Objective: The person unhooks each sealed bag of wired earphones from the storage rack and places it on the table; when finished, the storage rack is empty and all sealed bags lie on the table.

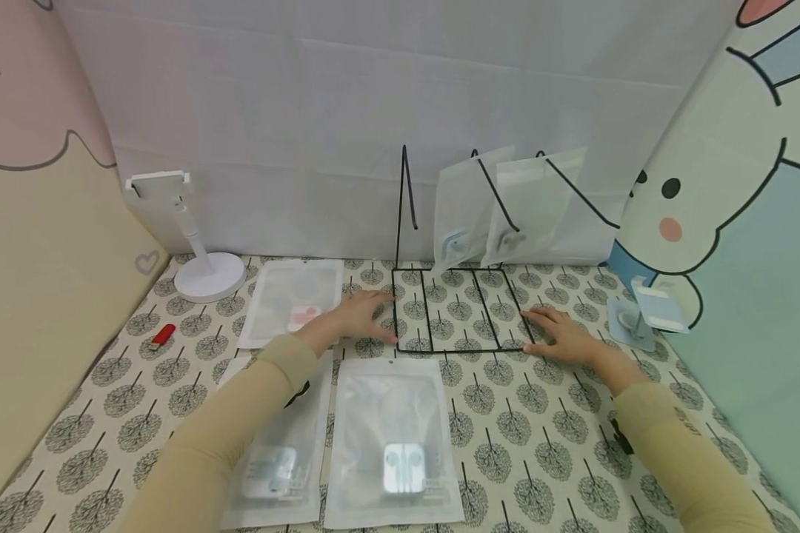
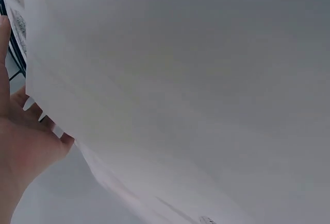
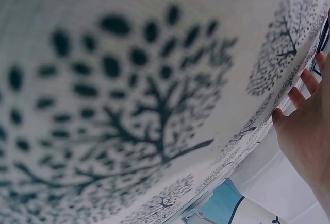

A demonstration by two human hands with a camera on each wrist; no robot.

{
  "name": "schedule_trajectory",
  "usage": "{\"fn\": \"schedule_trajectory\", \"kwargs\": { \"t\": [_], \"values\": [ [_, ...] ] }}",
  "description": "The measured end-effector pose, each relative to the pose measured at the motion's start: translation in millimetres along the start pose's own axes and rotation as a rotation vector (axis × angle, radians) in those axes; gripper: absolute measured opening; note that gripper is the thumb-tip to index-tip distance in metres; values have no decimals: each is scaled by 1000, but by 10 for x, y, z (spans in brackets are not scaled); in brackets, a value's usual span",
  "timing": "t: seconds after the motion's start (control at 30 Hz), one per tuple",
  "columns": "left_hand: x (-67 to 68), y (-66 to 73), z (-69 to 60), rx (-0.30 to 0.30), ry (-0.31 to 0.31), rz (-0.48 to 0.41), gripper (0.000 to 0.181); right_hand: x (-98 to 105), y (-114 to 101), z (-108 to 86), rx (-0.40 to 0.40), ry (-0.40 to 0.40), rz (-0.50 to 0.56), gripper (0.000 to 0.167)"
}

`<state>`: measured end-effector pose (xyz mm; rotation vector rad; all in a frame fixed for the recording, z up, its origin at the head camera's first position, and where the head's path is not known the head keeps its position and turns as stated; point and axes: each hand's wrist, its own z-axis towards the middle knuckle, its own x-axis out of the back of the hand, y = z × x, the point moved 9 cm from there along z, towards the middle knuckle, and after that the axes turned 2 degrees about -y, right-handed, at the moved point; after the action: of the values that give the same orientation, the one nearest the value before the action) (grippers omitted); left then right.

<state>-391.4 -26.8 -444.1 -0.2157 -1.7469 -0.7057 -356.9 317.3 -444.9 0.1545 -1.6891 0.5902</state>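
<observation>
A black wire display rack (image 1: pixel 428 311) stands at the table's back, with its rectangular base flat and hooks rising behind. Two translucent pouches, one (image 1: pixel 463 203) left of the other (image 1: pixel 543 192), hang from its hooks with earphones inside. My left hand (image 1: pixel 356 317) is at the base's left side, fingers and thumb spread. On the opposite side my right hand (image 1: pixel 563 338) lies with fingertips at the right wire. Both hands hold nothing visible. In the left wrist view a white pouch (image 2: pixel 154 90) hides much, beside the left hand (image 2: pixel 31 141). The right hand (image 3: pixel 307 126) shows outstretched fingers.
Flat pouches lie front centre (image 1: pixel 390 400), under the left forearm (image 1: pixel 287 426) and at back left (image 1: pixel 293 296). A white phone stand (image 1: pixel 210 274) and a red USB stick (image 1: pixel 163 337) are left. A pale blue folding stand (image 1: pixel 660 307) is right.
</observation>
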Motion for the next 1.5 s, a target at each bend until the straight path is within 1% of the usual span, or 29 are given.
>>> {"fn": "schedule_trajectory", "kwargs": {
  "t": [0.13, 0.23, 0.5, 0.7, 0.8, 0.87, 0.93, 1.03, 1.17, 1.27, 1.37, 1.43, 1.5],
  "values": [
    [-22, -2, -11, -1, -1, 21, 96, -9, 33, -7, -3, 3, -7, 77],
    [-37, 7, -17, 1, -3, 16, 95, -10, 44, -17, -10, 3, -3, 77],
    [-69, 7, -32, 25, -28, 33, 96, 11, -4, -17, -14, -2, 14, 79],
    [-58, -23, -35, 34, -31, 17, 97, 45, -21, 62, 4, -24, 30, 80],
    [-72, -41, -20, 38, -39, 9, 98, 98, -15, 110, -19, -44, 39, 81],
    [-81, -45, -15, 39, -45, 11, 98, 158, -30, 143, -32, -40, 73, 79],
    [-87, -43, -10, 39, -50, 11, 98, 254, -81, 173, -40, -8, 92, 77],
    [-86, -35, -12, 40, -52, 12, 98, 404, -197, 229, -43, 63, 116, 72],
    [-91, -26, -11, 42, -56, 6, 98, 601, -421, 317, -49, 162, 149, 67],
    [-91, -20, -21, 44, -60, 8, 98, 718, -635, 416, -6, 222, 169, 66],
    [-88, -10, -36, 49, -62, 4, 99, 807, -846, 528, 63, 280, 167, 65],
    [-86, 1, -42, 50, -60, -1, 100, 860, -967, 594, 108, 312, 212, 65],
    [-88, 25, -43, 42, -60, -6, 101, 906, -1053, 649, 140, 338, 286, 64]
  ]
}}
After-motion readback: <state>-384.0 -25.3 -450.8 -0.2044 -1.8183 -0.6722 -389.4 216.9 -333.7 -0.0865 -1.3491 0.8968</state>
